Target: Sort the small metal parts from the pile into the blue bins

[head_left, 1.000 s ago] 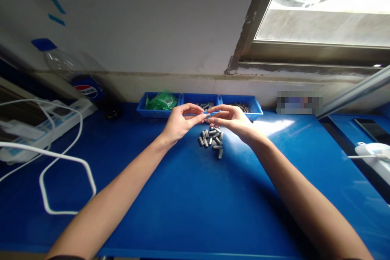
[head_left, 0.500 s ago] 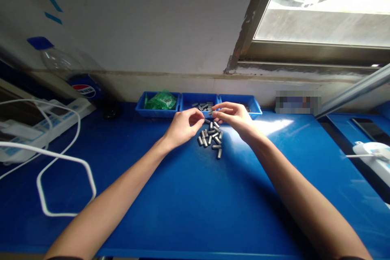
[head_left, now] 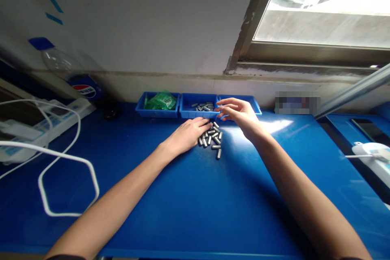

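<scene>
Small metal pieces [head_left: 217, 139], short silvery bars with dark sides, lie in a loose pile on the blue table. My left hand [head_left: 189, 133] rests at the pile's left and far side, fingers stretched out over several pieces and the thumb low among them; no piece shows in its grip. Behind the pile, the middle blue bin [head_left: 198, 113] contains more of these pieces [head_left: 204, 107]. My right hand [head_left: 237, 114] hovers before the right blue bin [head_left: 255, 105], its fingers apart and bare, tips near the middle bin's right end. This hand hides much of the right bin.
Green plastic packaging [head_left: 161, 100] fills the left blue bin [head_left: 141, 109]. A cola bottle [head_left: 87, 86], a power strip [head_left: 45, 130] and a looped white cable [head_left: 91, 170] occupy the left side. At right are a metal bar [head_left: 353, 91] and a white plug adapter [head_left: 373, 152].
My left hand has lowered and flattened onto the pile. My right hand has let go of a small metal piece, and its fingers have shifted slightly right, away from my left hand.
</scene>
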`<state>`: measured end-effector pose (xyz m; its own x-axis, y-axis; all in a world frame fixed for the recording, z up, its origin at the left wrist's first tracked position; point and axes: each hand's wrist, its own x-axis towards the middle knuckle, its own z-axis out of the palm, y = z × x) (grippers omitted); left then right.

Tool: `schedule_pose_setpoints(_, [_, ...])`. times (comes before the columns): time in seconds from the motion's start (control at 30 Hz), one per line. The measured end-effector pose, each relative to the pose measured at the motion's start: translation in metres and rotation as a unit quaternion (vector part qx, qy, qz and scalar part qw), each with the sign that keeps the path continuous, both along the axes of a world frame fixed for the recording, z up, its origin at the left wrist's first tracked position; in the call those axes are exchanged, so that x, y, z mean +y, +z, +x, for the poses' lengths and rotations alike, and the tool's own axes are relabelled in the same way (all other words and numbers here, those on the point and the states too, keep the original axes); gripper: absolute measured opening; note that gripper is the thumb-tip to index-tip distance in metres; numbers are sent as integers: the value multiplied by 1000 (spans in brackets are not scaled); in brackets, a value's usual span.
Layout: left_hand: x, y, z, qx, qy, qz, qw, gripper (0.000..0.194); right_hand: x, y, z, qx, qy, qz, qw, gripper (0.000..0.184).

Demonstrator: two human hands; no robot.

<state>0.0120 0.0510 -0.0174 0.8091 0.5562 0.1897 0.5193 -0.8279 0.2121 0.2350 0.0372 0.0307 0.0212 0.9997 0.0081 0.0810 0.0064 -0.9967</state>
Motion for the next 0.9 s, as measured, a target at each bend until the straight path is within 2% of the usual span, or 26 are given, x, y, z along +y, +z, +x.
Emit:
schedule_pose_setpoints(0.13, [1,6,-3,-4,38,-1,999,38,0,-1,-1,-3,1,-2,1000,25])
schedule_pose_setpoints(0.27, [3,11,-5,-33,84,-39,995,30,0,-2,0,1,18,-6,1000,25])
schedule_pose_setpoints(0.4, [3,15,-5,-147,90,-108,979,30,0,-2,1,-13,35,-22,999,24])
schedule_pose_setpoints(0.5, [3,19,-2,-270,90,-149,947,30,0,-5,2,-32,63,-39,997,23])
schedule_pose_setpoints(0.57, [2,20,-1,-329,98,-144,928,32,0,-7,2,-36,89,-53,994,23])
schedule_pose_setpoints(0.67, [3,20,0,-371,99,-107,917,38,-1,-10,0,-31,112,-74,990,26])
schedule_pose_setpoints(0.9, [2,20,0,-364,76,-28,928,37,-4,-10,-2,13,148,-90,985,32])
